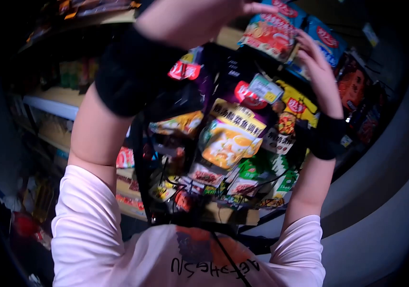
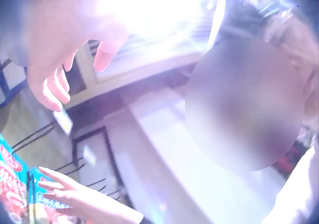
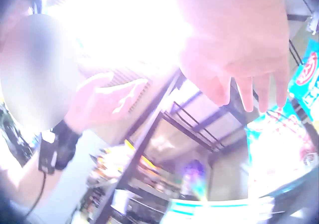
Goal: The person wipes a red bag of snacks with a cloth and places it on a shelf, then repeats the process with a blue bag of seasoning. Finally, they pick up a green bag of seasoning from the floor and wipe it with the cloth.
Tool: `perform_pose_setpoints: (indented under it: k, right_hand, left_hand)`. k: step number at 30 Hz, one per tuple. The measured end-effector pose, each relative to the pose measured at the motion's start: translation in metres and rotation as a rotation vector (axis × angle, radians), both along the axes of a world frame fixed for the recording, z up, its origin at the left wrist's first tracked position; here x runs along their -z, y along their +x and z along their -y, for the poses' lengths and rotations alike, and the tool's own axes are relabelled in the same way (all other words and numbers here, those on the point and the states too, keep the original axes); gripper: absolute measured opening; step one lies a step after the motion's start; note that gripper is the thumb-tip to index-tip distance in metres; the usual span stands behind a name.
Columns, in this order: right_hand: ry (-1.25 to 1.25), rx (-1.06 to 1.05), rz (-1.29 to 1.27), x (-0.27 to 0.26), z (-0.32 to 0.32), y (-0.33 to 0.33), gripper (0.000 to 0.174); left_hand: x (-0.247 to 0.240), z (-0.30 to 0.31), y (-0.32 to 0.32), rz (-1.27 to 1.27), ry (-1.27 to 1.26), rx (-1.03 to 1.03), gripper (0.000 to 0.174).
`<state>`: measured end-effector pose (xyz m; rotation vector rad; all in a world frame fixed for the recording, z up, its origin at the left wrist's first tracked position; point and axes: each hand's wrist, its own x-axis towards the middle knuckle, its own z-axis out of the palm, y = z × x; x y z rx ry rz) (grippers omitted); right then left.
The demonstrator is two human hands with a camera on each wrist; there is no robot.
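Note:
At the top edge of the head view, my left hand (image 1: 235,7) is partly cut off, one finger stretched across a blue-and-red food packet (image 1: 272,33). In the left wrist view this hand (image 2: 60,44) hangs with loosely bent fingers and nothing in them. My right hand (image 1: 317,69) reaches up beside the same packet and a second blue packet (image 1: 326,38), fingers extended. The right wrist view has the right hand (image 3: 239,44) with fingers pointing down at a bright packet (image 3: 279,149); whether they touch it cannot be told.
Below the hands hang several rows of seasoning packets, among them a yellow-and-white one (image 1: 233,138) and a yellow one (image 1: 297,103), with a price tag (image 1: 265,89). Shelves (image 1: 56,105) with goods stand at the left. Metal hooks (image 2: 32,136) project beside the packets.

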<state>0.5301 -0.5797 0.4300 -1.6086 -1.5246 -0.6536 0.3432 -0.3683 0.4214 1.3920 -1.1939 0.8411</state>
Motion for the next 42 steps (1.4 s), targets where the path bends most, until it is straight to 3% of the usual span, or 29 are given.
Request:
perform_pose_setpoints:
  k: [2,3,4,6,7,8,9,10,11,14,16,17,18,20,21,22,24,26,28,29,30,31,34,35,36,37,38,40,42]
  right_hand:
    - [0.168,0.001,-0.012,0.032,0.013,-0.075,0.041]
    - [0.286,-0.080,-0.056,0.060,0.010,-0.101,0.039]
    - [0.406,-0.156,-0.102,0.084,0.008,-0.122,0.037]
    - [0.252,-0.586,0.106,0.145,0.009,-0.128,0.037]
    - [0.144,-0.586,0.047,0.173,-0.002,-0.138,0.036]
    - [0.035,-0.585,-0.008,0.199,-0.018,-0.151,0.035]
    - [-0.076,-0.489,-0.043,0.218,-0.037,-0.158,0.033]
    - [-0.189,-0.391,-0.072,0.236,-0.059,-0.163,0.032]
    - [-0.246,-0.357,-0.191,0.259,-0.084,-0.167,0.030]
    - [-0.425,-0.419,-0.445,0.339,-0.155,-0.178,0.028]
    - [-0.563,-0.573,-0.511,0.369,-0.179,-0.194,0.024]
    - [-0.615,-0.539,-0.411,0.397,-0.192,-0.193,0.021]
    - [-0.659,-0.533,-0.494,0.413,-0.200,-0.197,0.021]
    - [-0.692,-0.544,-0.594,0.430,-0.212,-0.201,0.023]
    - [-0.734,-0.501,-0.667,0.435,-0.216,-0.201,0.024]
    - [-0.775,-0.457,-0.740,0.440,-0.220,-0.201,0.024]
    - [-0.799,-0.455,-0.865,0.450,-0.228,-0.199,0.028]
    - [-0.682,-0.518,-1.012,0.468,-0.232,-0.200,0.030]
    - [-0.654,-0.500,-1.249,0.476,-0.238,-0.205,0.031]
    - [-0.602,-0.497,-1.385,0.478,-0.242,-0.210,0.032]
    - [-0.547,-0.491,-1.521,0.480,-0.243,-0.214,0.033]
    - [-0.611,-0.431,-1.473,0.481,-0.248,-0.220,0.047]
    - [-0.370,-0.555,-1.900,0.464,-0.268,-0.248,0.056]
    - [-0.294,-0.636,-2.056,0.471,-0.273,-0.244,0.063]
    - [-0.117,-0.698,-2.200,0.468,-0.279,-0.247,0.062]
    - [-0.089,-0.819,-2.225,0.467,-0.283,-0.245,0.060]
    - [-0.058,-0.937,-2.249,0.468,-0.286,-0.245,0.059]
    - [0.026,-0.831,-2.181,0.472,-0.299,-0.251,0.043]
    - [0.138,-0.634,-2.203,0.474,-0.306,-0.261,0.035]
  left_hand:
    - [0.048,-0.005,-0.108,-0.031,-0.075,-0.067,0.042]
    - [0.085,-0.023,-0.146,0.013,-0.053,-0.226,0.038]
    - [0.111,-0.042,-0.171,0.125,-0.032,-0.182,0.032]
    - [0.161,-0.073,-0.203,0.280,-0.036,-0.005,0.020]
    - [0.186,-0.085,-0.210,0.324,-0.055,0.123,0.014]
    - [0.213,-0.091,-0.213,0.230,-0.123,0.126,0.012]
    - [0.243,-0.098,-0.222,0.027,-0.217,-0.157,0.014]
    - [0.289,-0.109,-0.230,-0.285,-0.485,-0.435,0.020]
    - [0.288,-0.108,-0.220,-0.599,-0.602,-0.634,0.028]
    - [0.367,-0.166,-0.181,-1.033,-0.299,-1.190,0.031]
    - [0.432,-0.207,-0.160,-1.153,-0.266,-1.365,0.040]
    - [0.447,-0.220,-0.154,-1.282,-0.218,-1.441,0.046]
    - [0.461,-0.230,-0.146,-1.412,-0.167,-1.512,0.052]
    - [0.502,-0.256,-0.128,-1.507,-0.169,-1.392,0.062]
    - [0.516,-0.263,-0.120,-1.494,-0.293,-1.222,0.062]
    - [0.520,-0.268,-0.116,-1.536,-0.345,-1.072,0.058]
    - [0.530,-0.273,-0.111,-1.481,-0.288,-1.081,0.049]
    - [0.537,-0.273,-0.106,-1.374,-0.483,-0.730,0.028]
    - [0.523,-0.257,-0.107,-1.401,-0.896,-0.477,0.023]
    - [0.532,-0.260,-0.111,-1.293,-0.811,-0.382,0.022]
    - [0.507,-0.245,-0.121,-1.289,-0.819,-0.485,0.019]
    - [0.500,-0.235,-0.127,-1.251,-0.779,-0.572,0.019]
    - [0.473,-0.204,-0.159,-1.001,-0.495,-0.795,0.017]
    - [0.492,-0.200,-0.159,-0.926,-0.466,-0.789,0.015]
    - [0.486,-0.192,-0.168,-0.870,-0.471,-0.725,0.013]
    - [0.463,-0.193,-0.187,-0.918,-0.253,-0.868,0.014]
    - [0.462,-0.193,-0.191,-0.905,-0.221,-0.832,0.016]
    - [0.470,-0.201,-0.190,-0.553,0.027,-0.913,0.015]
    - [0.474,-0.208,-0.193,-0.542,0.108,-0.842,0.015]
